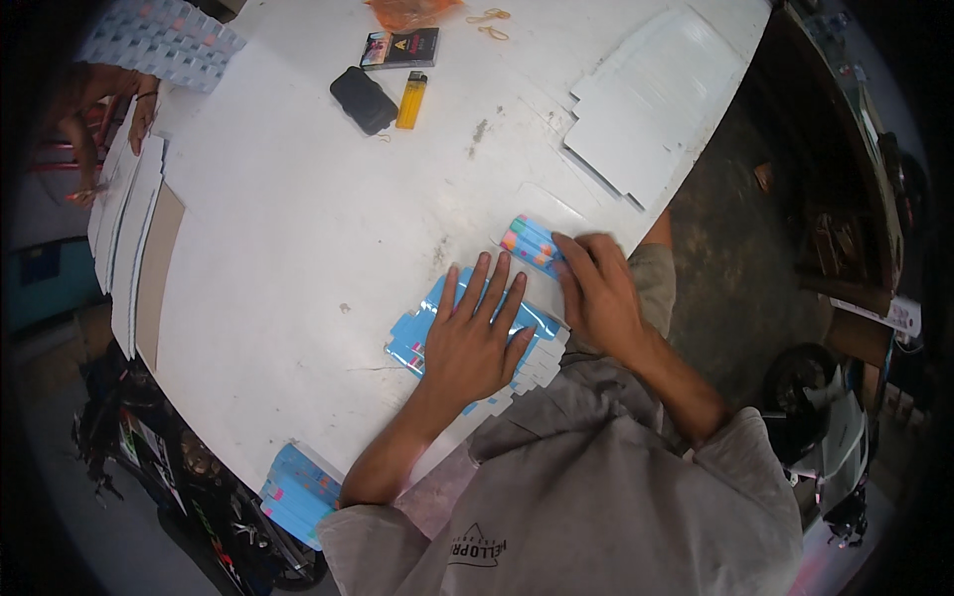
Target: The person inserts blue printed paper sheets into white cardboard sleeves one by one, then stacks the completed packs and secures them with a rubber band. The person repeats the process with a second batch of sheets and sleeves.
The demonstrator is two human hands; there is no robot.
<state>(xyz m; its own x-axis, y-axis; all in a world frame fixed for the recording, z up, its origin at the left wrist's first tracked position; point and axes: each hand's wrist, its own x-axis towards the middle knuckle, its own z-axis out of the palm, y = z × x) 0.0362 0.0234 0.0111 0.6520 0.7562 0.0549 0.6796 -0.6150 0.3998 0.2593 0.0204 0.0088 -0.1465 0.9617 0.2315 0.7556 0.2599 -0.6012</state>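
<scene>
Flat on a stack of light-blue printed card blanks (405, 336), my left hand (472, 343) lies with its fingers spread. The blanks have notched, stepped edges and rest at the table's near edge. Just beyond them to the right, my right hand (601, 293) has its thumb and fingers closed on the right end of a small blue carton piece (527, 241) with colourful spots. That piece looks narrow and folded, and its right end is hidden under my fingers.
On the white table (278, 219) lie white card sheets (646, 109), a yellow lighter (410, 102), a black case (364, 100), a small box (400, 48), rubber bands (489, 24) and an orange bag (412, 12). Another person's hand (144, 114) touches stacked boards (139, 228). More blue blanks (298, 492) sit lower left.
</scene>
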